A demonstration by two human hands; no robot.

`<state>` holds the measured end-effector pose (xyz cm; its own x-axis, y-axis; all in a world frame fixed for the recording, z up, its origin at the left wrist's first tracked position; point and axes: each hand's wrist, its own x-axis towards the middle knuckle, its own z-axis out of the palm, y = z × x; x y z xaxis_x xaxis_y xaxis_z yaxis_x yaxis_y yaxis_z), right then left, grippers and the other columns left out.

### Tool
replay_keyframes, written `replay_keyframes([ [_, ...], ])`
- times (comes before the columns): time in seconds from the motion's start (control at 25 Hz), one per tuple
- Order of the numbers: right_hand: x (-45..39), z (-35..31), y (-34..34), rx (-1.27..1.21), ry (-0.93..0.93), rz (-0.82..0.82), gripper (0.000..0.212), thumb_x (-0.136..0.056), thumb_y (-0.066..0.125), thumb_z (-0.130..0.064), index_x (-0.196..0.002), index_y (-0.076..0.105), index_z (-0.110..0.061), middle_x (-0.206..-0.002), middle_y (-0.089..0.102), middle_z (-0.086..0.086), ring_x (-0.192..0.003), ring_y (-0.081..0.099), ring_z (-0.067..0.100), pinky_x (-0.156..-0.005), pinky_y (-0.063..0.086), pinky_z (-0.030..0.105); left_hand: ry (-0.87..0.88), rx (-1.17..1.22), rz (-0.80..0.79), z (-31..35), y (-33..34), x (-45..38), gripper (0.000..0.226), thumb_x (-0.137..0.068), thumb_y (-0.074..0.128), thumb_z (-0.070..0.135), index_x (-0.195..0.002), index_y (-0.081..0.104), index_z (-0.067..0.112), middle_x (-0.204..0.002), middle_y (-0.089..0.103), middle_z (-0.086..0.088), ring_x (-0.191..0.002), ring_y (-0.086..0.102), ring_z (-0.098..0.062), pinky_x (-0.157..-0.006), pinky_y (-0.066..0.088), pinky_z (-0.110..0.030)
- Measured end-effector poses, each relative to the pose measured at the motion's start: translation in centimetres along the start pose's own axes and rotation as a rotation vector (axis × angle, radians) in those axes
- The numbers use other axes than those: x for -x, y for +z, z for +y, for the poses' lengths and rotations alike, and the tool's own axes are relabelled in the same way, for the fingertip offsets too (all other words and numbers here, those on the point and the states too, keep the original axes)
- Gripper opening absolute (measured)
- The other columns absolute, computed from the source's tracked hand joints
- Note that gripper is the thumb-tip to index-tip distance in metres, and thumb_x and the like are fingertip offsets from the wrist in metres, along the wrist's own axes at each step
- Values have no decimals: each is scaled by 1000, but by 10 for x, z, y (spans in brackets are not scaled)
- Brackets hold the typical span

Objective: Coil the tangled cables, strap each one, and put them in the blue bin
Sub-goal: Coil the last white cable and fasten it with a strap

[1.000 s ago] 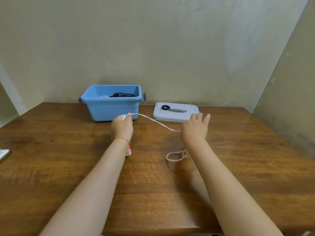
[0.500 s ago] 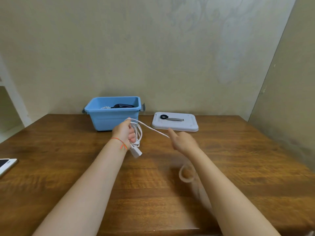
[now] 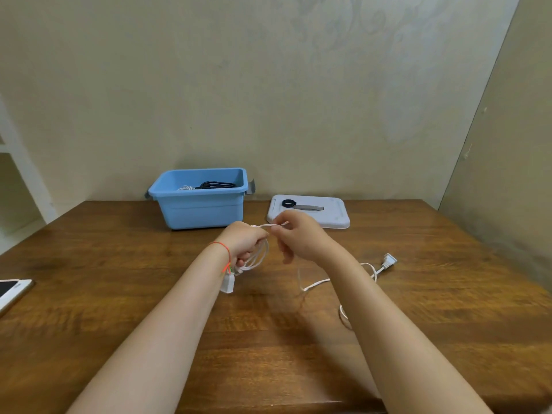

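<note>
My left hand (image 3: 243,245) grips several loops of a white cable (image 3: 257,258), and a white plug (image 3: 227,284) hangs below the fist. My right hand (image 3: 298,237) pinches the same cable just right of the left hand, level with its top. The loose rest of the cable trails over the table to the right, ending in a white connector (image 3: 389,260). The blue bin (image 3: 200,201) stands at the back, holding a black cable and a white one. A black strap roll (image 3: 288,203) and a grey strap (image 3: 307,207) lie on the bin's grey lid (image 3: 334,218).
A phone (image 3: 12,291) lies at the table's left edge. Bare walls stand behind and to the right of the wooden table (image 3: 119,279). A white shelf frame shows at the far left.
My right hand has moved left and up to meet the left hand, laying another loop on the coil. The loose cable tail and connector have slid into view on the right.
</note>
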<state>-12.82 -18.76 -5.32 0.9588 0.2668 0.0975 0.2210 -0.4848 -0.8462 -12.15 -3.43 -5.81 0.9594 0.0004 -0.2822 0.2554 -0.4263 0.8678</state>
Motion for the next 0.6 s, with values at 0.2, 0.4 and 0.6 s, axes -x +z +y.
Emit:
replay_keyframes([
  [0.2, -6, 15, -13, -182, 13, 80, 20, -94, 66, -34, -84, 73, -17, -52, 42, -7, -47, 32, 10, -41, 27, 22, 35, 324, -562, -7, -19, 2, 43, -100, 52, 40, -64, 44, 17, -44, 26, 5, -32, 22, -7, -36, 16, -20],
  [0.4, -10, 23, -3, -138, 93, 0, 26, -99, 57, -37, -90, 71, -17, -57, 41, -6, -52, 32, 12, -44, 28, 22, 82, 1130, -714, -32, -9, -11, 47, -99, 44, 46, -62, 45, 17, -43, 20, 9, -35, 13, -5, -34, 21, -18],
  [0.6, -19, 42, 3, 261, 180, -83, 23, -100, 53, -32, -104, 74, -22, -75, 57, -8, -66, 50, 11, -53, 38, 24, 91, 1682, -181, -44, -2, -35, 43, -101, 44, 40, -66, 46, 16, -55, 33, 6, -42, 30, -9, -50, 29, -20],
])
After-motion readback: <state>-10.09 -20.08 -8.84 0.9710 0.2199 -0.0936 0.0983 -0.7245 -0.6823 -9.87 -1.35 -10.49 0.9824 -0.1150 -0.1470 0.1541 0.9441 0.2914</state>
